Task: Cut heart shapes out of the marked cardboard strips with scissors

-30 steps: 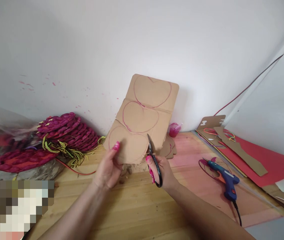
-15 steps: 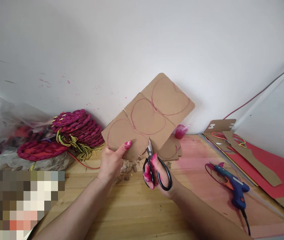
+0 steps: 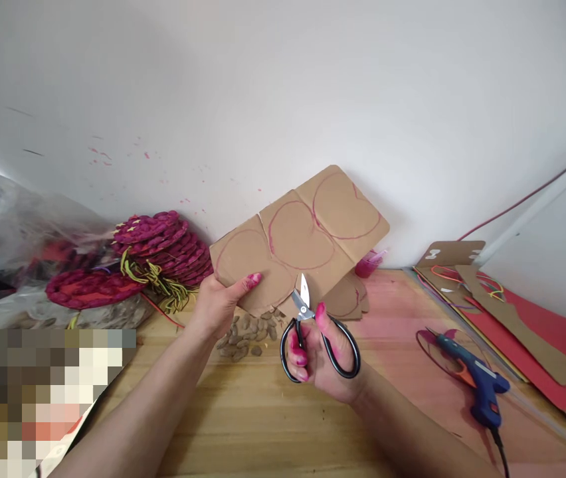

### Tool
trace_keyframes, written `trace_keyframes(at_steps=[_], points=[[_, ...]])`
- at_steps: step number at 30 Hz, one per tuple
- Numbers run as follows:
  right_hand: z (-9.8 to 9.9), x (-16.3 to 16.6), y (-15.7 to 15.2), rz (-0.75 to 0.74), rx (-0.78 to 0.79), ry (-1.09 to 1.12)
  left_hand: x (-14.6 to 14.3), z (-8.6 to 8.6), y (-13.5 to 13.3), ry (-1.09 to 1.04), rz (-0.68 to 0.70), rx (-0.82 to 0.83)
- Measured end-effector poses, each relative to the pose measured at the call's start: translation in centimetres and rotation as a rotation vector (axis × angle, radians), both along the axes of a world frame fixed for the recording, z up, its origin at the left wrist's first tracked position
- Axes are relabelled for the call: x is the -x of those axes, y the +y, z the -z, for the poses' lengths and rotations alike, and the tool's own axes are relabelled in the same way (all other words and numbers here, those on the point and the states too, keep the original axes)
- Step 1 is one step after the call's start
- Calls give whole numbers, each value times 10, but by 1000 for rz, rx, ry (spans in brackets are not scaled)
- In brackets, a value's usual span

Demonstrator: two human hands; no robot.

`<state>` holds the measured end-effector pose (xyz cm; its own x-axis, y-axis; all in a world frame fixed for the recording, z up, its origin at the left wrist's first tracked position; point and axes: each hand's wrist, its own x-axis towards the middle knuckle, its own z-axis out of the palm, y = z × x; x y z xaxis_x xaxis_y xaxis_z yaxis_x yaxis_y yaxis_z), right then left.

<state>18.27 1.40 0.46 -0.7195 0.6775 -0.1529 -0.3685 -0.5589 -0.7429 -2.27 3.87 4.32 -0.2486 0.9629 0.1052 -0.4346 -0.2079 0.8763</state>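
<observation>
A sheet of brown cardboard (image 3: 303,232) with three heart outlines drawn in dark pink is held up, tilted, above the table. My left hand (image 3: 220,299) grips its lower left corner, thumb flat on the front and fingers hidden behind. In my right hand (image 3: 330,358) are black-handled scissors (image 3: 303,309), their blades spread apart at the cardboard's lower edge, beside the left heart outline. Pink stains cover my fingertips. Behind the sheet lie cut cardboard pieces (image 3: 345,299) with a pink line, and brown seed-like or shell-like bits (image 3: 246,335) are scattered below.
A blue glue gun (image 3: 477,378) with a cord lies to the right, near red sheets (image 3: 527,332) and a cardboard strip (image 3: 522,325). Stacked magenta braided pieces (image 3: 163,245) with yellow-green strings stand left, by clear plastic bags (image 3: 28,206). A pink cup (image 3: 370,263) stands behind the cardboard.
The scissors' blades have gone from nearly closed to spread apart, and the handles are wider. The cardboard has tilted somewhat flatter. The whole view has shifted slightly.
</observation>
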Motion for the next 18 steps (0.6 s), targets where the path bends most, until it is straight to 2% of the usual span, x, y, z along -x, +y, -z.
trace_keyframes(at_steps=[5,8,11,15,18], points=[[-2,-6,2,19,-12,-61,0,-1,-5,64,28,-8],[1,-10,6,84,-88,-179,0,-3,-8,93,48,7],[-2,-12,7,154,-164,-207,-4,-3,-10,94,37,-1],[-12,-13,7,73,-96,-108,-11,3,-10,146,-15,-18],[-12,-16,9,81,-149,-203,-12,4,-12,245,-25,-38]])
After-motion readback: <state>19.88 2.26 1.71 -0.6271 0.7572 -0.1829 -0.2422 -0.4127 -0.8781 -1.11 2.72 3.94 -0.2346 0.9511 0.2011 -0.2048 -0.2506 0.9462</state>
